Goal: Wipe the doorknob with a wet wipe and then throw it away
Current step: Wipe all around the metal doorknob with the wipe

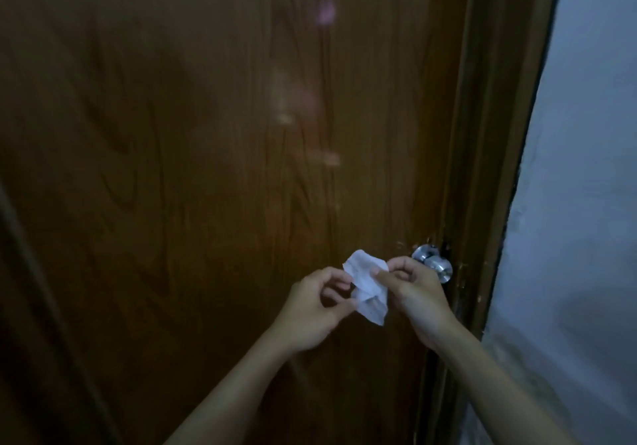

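Both hands pinch the crumpled wipe (367, 286) between them, left hand (312, 310) on its left edge, right hand (415, 293) on its right, likely to spread it. The doorknob (435, 265) sits just beyond the right hand on the door (206, 169).

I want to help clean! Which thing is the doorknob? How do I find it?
Look at the big brown wooden door and follow its right edge down, next to the frame. The doorknob sticks out there, just behind the right hand that pinches the white wet wipe. It is the only round, shiny silver thing.
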